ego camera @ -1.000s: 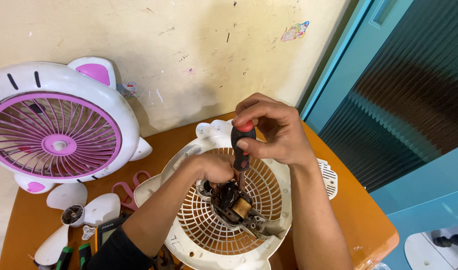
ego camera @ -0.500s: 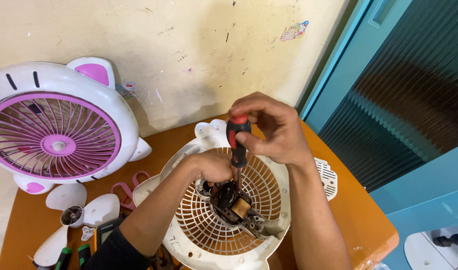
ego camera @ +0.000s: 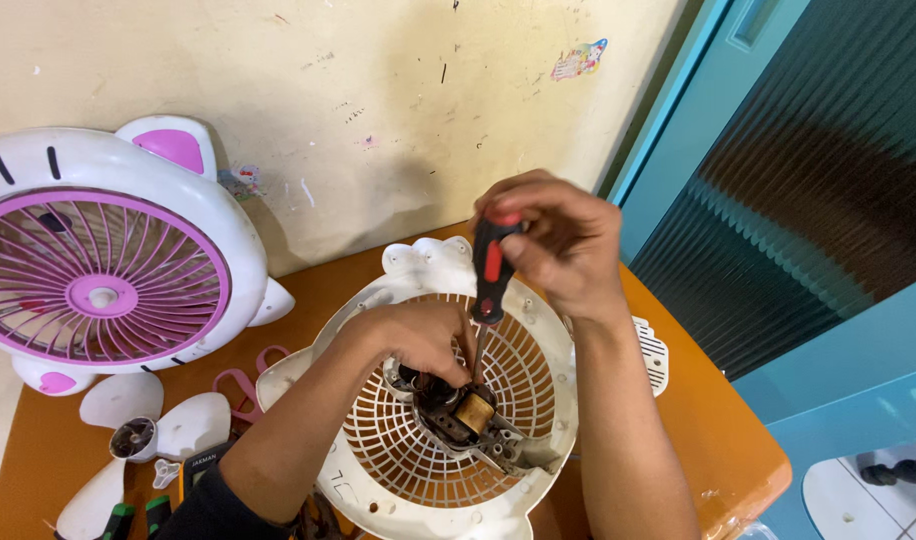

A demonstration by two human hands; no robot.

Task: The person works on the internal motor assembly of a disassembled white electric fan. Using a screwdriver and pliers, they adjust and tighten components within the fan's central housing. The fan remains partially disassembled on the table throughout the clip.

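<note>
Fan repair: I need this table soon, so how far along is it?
Done: the white fan blade lies off to the side, and the motor sits bare in the white grille. In hand: the right hand holds a screwdriver tip-down at the motor while the left hand steadies it. Left: the motor remains in the grille; nothing looks reassembled.

Single head cam, looks steeply down from close above the orange table (ego camera: 718, 440), facing the cream wall (ego camera: 378, 100); both forearms enter from the bottom edge; no second view
</note>
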